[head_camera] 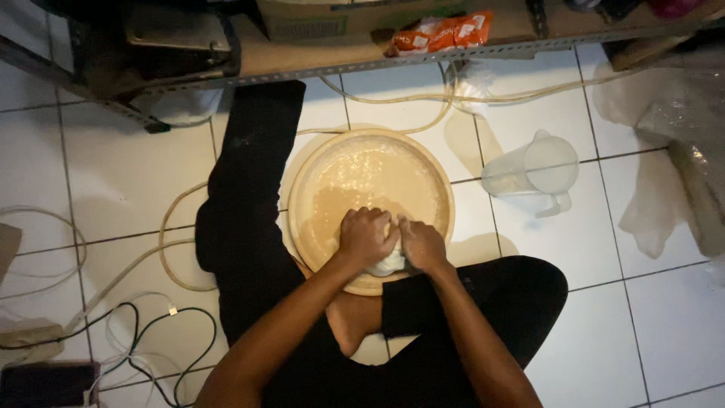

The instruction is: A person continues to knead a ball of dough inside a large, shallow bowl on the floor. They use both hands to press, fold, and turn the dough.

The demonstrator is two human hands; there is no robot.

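At the far left, pale hoses and dark cables lie coiled on the white tiled floor. A dark flat device lies at the near left corner.

A metal shelf spans the far edge of the scene. It carries a cardboard box and an orange packet.

The person sits on the floor. One leg in dark trousers extends along the left side of a round beige basin. The basin rests on the floor between the legs and holds cloudy, foamy liquid.

The left hand is at the near rim of the basin. Its fingers are curled tight around a white cloth. The right hand is just beside the left hand and touches it. Its fingers are also clamped on the same cloth. The cloth is bunched between both hands, at the near edge of the basin and just above the liquid. Only a small part of the cloth shows below the hands.

A bare foot lies under the forearms, near the basin rim.

To the right of the basin, a clear plastic jug lies tipped on its side on the floor, well apart from the hands. At the far right, crumpled clear plastic sheeting covers the floor.
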